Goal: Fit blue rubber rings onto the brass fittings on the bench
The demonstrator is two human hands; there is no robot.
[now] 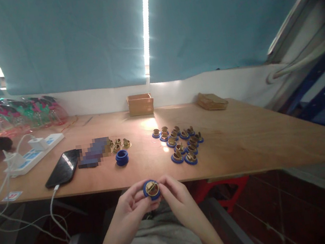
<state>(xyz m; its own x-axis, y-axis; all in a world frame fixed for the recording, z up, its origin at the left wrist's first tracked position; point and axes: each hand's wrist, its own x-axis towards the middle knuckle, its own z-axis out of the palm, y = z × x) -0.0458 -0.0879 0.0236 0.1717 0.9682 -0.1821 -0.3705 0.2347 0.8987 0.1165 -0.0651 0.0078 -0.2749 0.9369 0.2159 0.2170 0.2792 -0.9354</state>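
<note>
Both my hands meet below the table's front edge, over my lap. My left hand [132, 205] and my right hand [175, 195] pinch one small part between their fingertips: a blue ring with a brass piece set in it [151, 189]. On the table ahead, several finished blue-and-brass pieces [181, 143] lie in a loose group. Left of them sit a short stack of bare blue rings [122, 157] and a few loose brass pieces [119, 144].
A wooden table [245, 142] spans the view. On its left lie a black phone [62, 168] on a white cable, a power strip [33, 153] and a blurred dark patch. A small cardboard box [140, 104] and a brown packet [211, 101] sit at the back. A red stool [221, 188] stands underneath.
</note>
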